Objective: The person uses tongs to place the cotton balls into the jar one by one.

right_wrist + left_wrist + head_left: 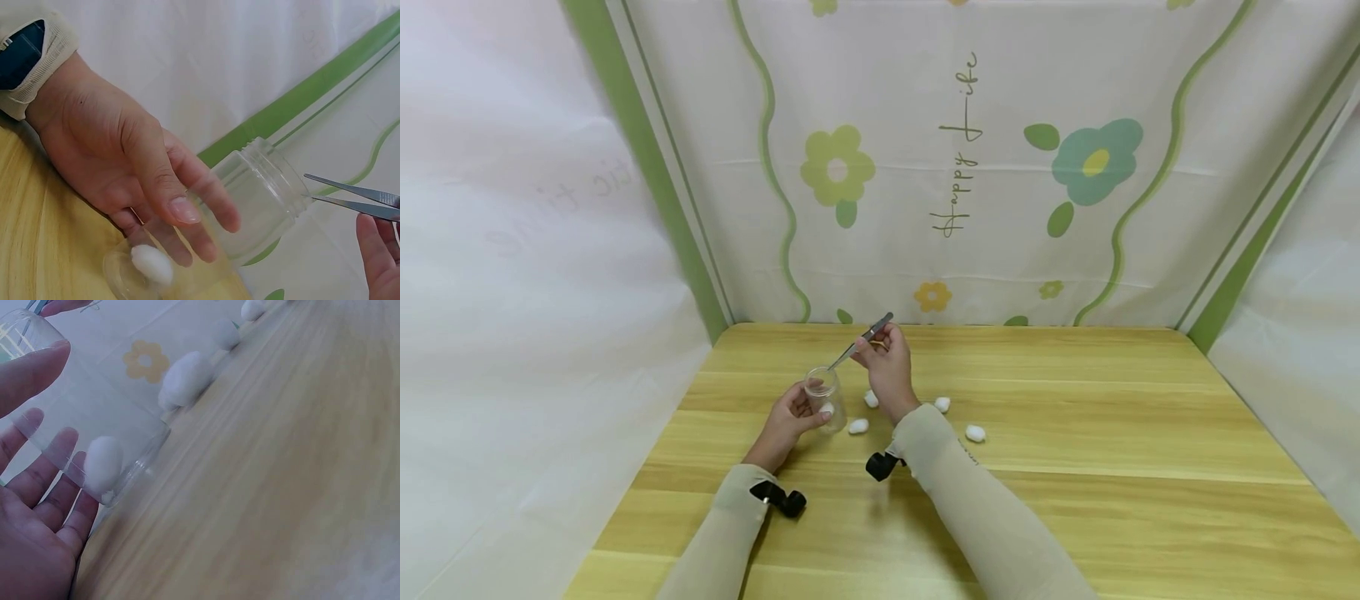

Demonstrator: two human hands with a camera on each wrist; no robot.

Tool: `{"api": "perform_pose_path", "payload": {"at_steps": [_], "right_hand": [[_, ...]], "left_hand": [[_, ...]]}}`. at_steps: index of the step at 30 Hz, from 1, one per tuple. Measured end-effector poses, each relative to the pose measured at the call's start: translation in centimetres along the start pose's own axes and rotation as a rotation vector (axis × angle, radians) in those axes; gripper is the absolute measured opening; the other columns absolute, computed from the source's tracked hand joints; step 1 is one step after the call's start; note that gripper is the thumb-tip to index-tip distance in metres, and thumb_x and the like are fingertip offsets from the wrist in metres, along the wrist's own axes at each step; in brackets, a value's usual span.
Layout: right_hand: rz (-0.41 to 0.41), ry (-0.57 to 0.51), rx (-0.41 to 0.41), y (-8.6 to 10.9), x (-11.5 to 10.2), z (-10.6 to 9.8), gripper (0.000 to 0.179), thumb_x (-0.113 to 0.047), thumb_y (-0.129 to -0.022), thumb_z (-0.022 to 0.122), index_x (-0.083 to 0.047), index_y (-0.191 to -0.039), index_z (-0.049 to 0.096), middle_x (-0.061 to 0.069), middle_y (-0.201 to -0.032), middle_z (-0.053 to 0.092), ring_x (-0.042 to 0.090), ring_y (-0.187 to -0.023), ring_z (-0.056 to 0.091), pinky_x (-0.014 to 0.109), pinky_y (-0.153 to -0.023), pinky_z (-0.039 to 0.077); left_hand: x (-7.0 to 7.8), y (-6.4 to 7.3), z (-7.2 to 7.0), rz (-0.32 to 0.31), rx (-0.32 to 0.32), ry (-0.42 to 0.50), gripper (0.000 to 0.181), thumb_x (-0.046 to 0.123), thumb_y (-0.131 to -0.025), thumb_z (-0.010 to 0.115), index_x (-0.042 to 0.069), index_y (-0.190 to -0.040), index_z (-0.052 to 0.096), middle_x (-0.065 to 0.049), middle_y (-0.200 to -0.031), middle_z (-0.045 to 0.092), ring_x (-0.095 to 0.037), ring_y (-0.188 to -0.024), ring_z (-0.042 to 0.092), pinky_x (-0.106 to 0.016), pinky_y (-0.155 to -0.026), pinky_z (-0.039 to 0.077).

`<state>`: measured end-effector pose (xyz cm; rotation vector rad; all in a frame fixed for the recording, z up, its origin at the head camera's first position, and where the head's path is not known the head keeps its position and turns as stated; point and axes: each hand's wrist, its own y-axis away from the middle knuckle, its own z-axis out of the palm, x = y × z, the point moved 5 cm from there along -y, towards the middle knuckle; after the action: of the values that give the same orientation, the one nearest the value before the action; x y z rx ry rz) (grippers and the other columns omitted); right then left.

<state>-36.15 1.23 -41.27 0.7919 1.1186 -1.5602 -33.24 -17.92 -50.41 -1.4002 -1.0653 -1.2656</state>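
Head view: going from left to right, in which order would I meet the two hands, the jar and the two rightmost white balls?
Left hand, clear jar, right hand, white ball beside the right cuff, rightmost white ball.

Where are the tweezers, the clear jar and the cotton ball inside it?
Tweezers [353, 205], right wrist view: lower prong.
Clear jar [256, 199], right wrist view: wall near neck.
Cotton ball [104, 462], left wrist view: its middle.
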Motion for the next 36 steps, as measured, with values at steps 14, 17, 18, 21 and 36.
{"api": "perform_pose_path", "payload": {"at_steps": [14, 17, 18, 21, 36], "right_hand": [[0.001, -0.066, -0.042, 0.2, -0.4, -0.8, 0.028, -0.008, -0.094, 0.063, -0.001, -0.115, 0.044, 0.013, -0.102, 0.051, 0.026, -0.093, 0.06, 0.04, -0.086, 0.053], [0.003, -0.075, -0.04, 0.3, -0.5, -1.2, 0.027, -0.005, -0.095, 0.061, -0.002, -0.116, 0.044, 0.013, -0.103, 0.051, 0.026, -0.094, 0.06, 0.04, -0.087, 0.053], [0.005, -0.074, -0.039, 0.4, -0.6, -1.3, 0.026, -0.005, -0.096, 0.06, -0.002, -0.116, 0.044, 0.013, -0.103, 0.051, 0.026, -0.094, 0.06, 0.039, -0.087, 0.053], [0.007, -0.06, -0.03, 0.6, -0.9, -1.6, 0.024, -0.001, -0.097, 0.058, -0.002, -0.117, 0.044, 0.013, -0.103, 0.051, 0.026, -0.095, 0.061, 0.039, -0.086, 0.053], [0.032, -0.09, -0.002, 0.9, -1.7, -3.3, 0.027, -0.001, -0.095, 0.061, -0.002, -0.117, 0.046, 0.013, -0.103, 0.053, 0.025, -0.094, 0.062, 0.04, -0.086, 0.053]], "left_hand": [[-0.3, 0.0, -0.2, -0.016, -0.007, 0.012, 0.069, 0.008, -0.083, 0.078, 0.001, -0.142, 0.042, -0.015, -0.138, 0.051, -0.029, -0.127, 0.047, -0.036, -0.103, 0.04], [-0.2, 0.0, -0.1, -0.014, -0.005, 0.012, 0.068, 0.008, -0.083, 0.078, 0.002, -0.141, 0.043, -0.015, -0.138, 0.051, -0.029, -0.127, 0.047, -0.036, -0.103, 0.04], [-0.2, 0.0, -0.2, -0.015, -0.004, 0.012, 0.068, 0.009, -0.083, 0.078, 0.003, -0.141, 0.044, -0.015, -0.138, 0.051, -0.029, -0.127, 0.047, -0.035, -0.102, 0.04], [-0.2, 0.0, -0.2, -0.012, -0.007, 0.007, 0.068, 0.01, -0.082, 0.079, 0.004, -0.14, 0.045, -0.015, -0.138, 0.051, -0.03, -0.127, 0.047, -0.033, -0.101, 0.041], [-0.2, -0.1, -0.1, 0.0, -0.022, 0.011, 0.07, 0.01, -0.082, 0.079, 0.0, -0.141, 0.043, -0.015, -0.137, 0.052, -0.03, -0.126, 0.047, -0.026, -0.096, 0.044]]}}
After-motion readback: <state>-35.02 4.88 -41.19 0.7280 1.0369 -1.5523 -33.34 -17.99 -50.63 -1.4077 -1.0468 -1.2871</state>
